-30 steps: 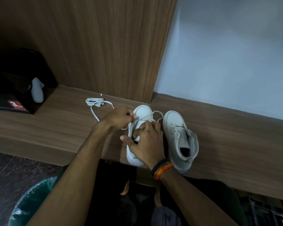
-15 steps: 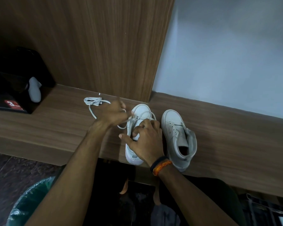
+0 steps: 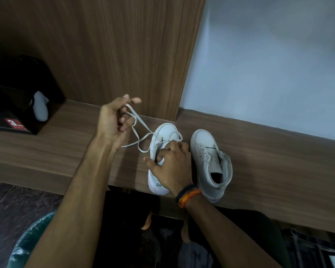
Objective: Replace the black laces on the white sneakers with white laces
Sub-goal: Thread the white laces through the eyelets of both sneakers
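Your left hand (image 3: 114, 120) pinches the white lace (image 3: 141, 128) raised above the tabletop (image 3: 46, 151); your right hand (image 3: 172, 167) grips the left sneaker (image 3: 165, 132).

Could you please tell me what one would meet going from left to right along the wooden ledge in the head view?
Black box with a red label → left hand holding the white lace → white sneaker being laced, held by the right hand → second white sneaker without laces.
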